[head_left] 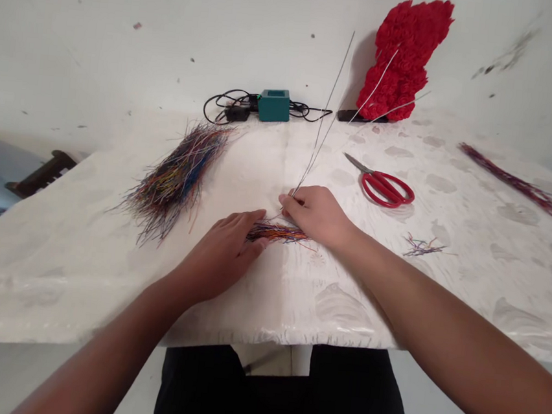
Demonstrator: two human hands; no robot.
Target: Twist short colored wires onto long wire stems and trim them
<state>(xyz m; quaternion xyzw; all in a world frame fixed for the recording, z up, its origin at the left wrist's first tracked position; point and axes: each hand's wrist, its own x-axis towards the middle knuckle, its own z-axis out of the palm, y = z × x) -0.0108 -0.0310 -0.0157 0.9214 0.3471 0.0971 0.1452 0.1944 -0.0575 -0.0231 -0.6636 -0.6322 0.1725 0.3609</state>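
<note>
On the table in front of me lies a small bundle of thin coloured wires, mostly purple and orange. My left hand grips its left end, fingers on the far side and thumb on the near side. Just beyond the bundle's right part, my right hand is closed in a pinch on a few long thin grey wires. These rise from the fingertips and fan out toward the wall. Their lower ends are partly hidden by the fingers.
Red-handled scissors lie right of centre, with wire scraps nearer. A large wire pile is at left, another bundle far right. By the wall are a teal box with black cables and a red flower-like piece.
</note>
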